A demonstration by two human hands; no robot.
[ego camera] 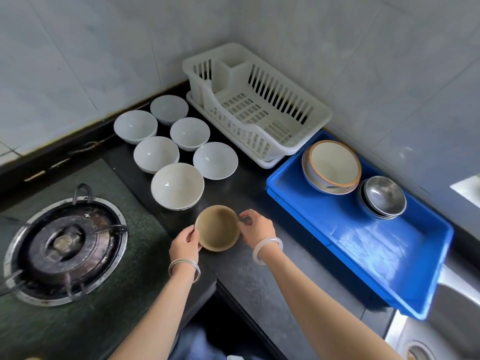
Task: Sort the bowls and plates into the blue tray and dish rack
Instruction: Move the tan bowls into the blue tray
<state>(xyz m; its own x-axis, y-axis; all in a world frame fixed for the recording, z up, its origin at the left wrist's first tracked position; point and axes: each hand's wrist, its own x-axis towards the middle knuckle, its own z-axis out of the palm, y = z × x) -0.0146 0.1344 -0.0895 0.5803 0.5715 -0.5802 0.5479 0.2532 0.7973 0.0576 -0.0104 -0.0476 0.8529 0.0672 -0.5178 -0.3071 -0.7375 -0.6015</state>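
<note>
A small brown bowl [217,228] sits on the dark counter near its front edge. My left hand [185,243] grips its left rim and my right hand [255,227] pinches its right rim. Several white bowls [177,186] stand upright in a cluster behind it. The white dish rack [298,136] sits in the back corner with nothing in it. The blue tray [363,242] lies to the right and holds stacked cream bowls with brown rims [333,166] and stacked steel bowls [384,196] at its far end.
A gas burner [65,245] occupies the stove top at the left. A steel sink [441,320] lies at the lower right, beyond the tray. Tiled walls close the counter at the back and right.
</note>
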